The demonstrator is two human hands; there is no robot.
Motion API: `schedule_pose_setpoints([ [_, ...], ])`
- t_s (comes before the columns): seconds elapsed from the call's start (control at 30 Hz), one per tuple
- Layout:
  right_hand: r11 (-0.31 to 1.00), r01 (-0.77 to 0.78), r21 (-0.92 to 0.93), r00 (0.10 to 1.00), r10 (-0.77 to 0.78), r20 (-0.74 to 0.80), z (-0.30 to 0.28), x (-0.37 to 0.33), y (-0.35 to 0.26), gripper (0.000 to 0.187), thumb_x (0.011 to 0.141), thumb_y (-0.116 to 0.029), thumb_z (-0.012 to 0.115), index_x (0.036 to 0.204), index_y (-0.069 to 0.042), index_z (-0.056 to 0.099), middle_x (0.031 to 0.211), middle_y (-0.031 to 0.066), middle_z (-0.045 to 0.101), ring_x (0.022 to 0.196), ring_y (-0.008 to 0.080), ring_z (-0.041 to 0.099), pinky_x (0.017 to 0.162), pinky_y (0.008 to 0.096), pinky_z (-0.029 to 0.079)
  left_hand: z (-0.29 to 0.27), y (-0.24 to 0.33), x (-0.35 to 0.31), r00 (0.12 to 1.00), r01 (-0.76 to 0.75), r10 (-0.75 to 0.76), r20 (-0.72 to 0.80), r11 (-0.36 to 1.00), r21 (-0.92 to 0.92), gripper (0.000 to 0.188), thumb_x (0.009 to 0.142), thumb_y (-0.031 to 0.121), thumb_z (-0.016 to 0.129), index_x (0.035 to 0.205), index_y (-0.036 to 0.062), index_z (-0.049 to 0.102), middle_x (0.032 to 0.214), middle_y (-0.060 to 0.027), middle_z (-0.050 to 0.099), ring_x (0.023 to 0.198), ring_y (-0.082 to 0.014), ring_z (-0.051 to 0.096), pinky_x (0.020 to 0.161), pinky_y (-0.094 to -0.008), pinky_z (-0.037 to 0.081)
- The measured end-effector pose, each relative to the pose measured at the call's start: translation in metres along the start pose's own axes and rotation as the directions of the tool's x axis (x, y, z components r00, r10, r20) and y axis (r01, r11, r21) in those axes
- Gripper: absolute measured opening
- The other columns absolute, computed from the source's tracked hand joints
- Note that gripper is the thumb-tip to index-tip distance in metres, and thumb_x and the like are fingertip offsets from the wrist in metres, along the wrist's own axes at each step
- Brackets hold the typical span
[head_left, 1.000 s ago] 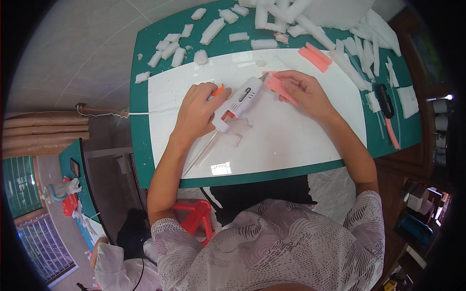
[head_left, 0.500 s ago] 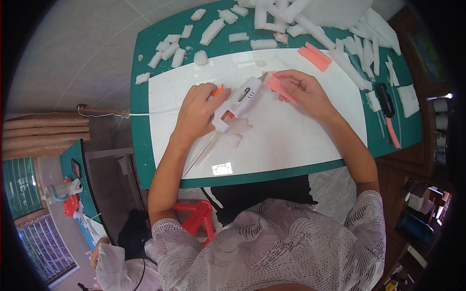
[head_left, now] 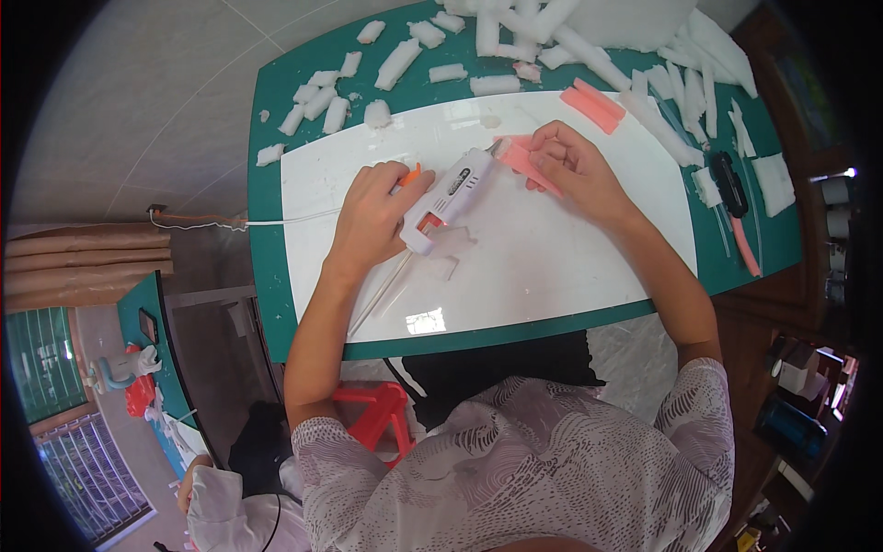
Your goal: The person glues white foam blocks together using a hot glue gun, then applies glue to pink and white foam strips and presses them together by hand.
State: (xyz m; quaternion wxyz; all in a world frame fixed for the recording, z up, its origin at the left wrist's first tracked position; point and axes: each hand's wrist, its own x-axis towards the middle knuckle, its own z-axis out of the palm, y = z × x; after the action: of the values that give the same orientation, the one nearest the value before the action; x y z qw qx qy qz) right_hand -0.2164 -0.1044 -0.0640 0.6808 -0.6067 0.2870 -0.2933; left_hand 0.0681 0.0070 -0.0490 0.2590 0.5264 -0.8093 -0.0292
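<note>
My left hand (head_left: 374, 210) is closed around the handle of a white hot glue gun (head_left: 449, 198), with an orange part showing by its fingers. A long pale glue stick (head_left: 379, 296) runs out of the gun's back end toward the near edge. The gun's nozzle points away and to the right, meeting the far end of a flat pink strip (head_left: 529, 166). My right hand (head_left: 575, 175) pinches that strip between thumb and fingers. Whether glue is on the strip is too small to tell. Both hands are over a white board (head_left: 570, 267).
Several white padding-like pieces (head_left: 400, 63) lie along the far side of the green table (head_left: 267, 221). More pink strips (head_left: 593, 106) rest at the board's far edge. A black-handled tool (head_left: 729, 184) lies at right. A white cord (head_left: 285, 221) crosses left. A person (head_left: 239, 497) and a red stool (head_left: 372, 409) are lower left.
The view has shifted very slightly. Both hands, the glue gun and the pink strip keep nearly the same position, with the nozzle still at the strip's far end.
</note>
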Motion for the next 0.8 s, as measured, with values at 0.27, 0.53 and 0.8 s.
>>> schedule_pose_setpoints([
  [0.27, 1.0, -0.011, -0.015, 0.999, 0.01, -0.034, 0.0021, 0.0001, -0.0006, 0.011, 0.101, -0.009, 0.055, 0.108, -0.002, 0.052, 0.087, 0.0032, 0.063, 0.081, 0.0119, 0.065, 0.075, 0.0258, 0.051, -0.0008, -0.0001, -0.0006, 1.0, 0.001, -0.001, 0.005, 1.0, -0.005, 0.061, 0.058, -0.016, 0.064, 0.115, 0.0041, 0.07, 0.105, -0.0165, 0.062, 0.095, -0.0337, 0.057, 0.081, -0.0376, 0.047],
  [0.53, 0.999, -0.009, -0.044, 0.999, 0.008, -0.035, 0.0035, -0.0002, -0.002, 0.01, 0.101, -0.008, 0.056, 0.108, -0.003, 0.051, 0.084, 0.0022, 0.062, 0.08, 0.0101, 0.064, 0.075, 0.025, 0.05, 0.0006, -0.0015, -0.0019, 1.0, 0.0, 0.0, 0.001, 1.0, -0.01, 0.063, 0.057, -0.017, 0.063, 0.115, 0.0042, 0.07, 0.105, -0.0168, 0.062, 0.095, -0.0339, 0.057, 0.081, -0.0376, 0.047],
  [0.8, 0.996, 0.033, -0.081, 0.999, -0.034, -0.007, 0.0, -0.0008, -0.0043, 0.011, 0.101, -0.009, 0.057, 0.108, -0.004, 0.05, 0.084, 0.0028, 0.062, 0.079, 0.011, 0.064, 0.073, 0.0247, 0.049, -0.0009, -0.0007, -0.0003, 1.0, -0.001, 0.001, 0.014, 1.0, -0.001, 0.063, 0.056, -0.017, 0.062, 0.115, 0.0041, 0.07, 0.105, -0.0171, 0.062, 0.095, -0.0342, 0.057, 0.081, -0.0376, 0.047],
])
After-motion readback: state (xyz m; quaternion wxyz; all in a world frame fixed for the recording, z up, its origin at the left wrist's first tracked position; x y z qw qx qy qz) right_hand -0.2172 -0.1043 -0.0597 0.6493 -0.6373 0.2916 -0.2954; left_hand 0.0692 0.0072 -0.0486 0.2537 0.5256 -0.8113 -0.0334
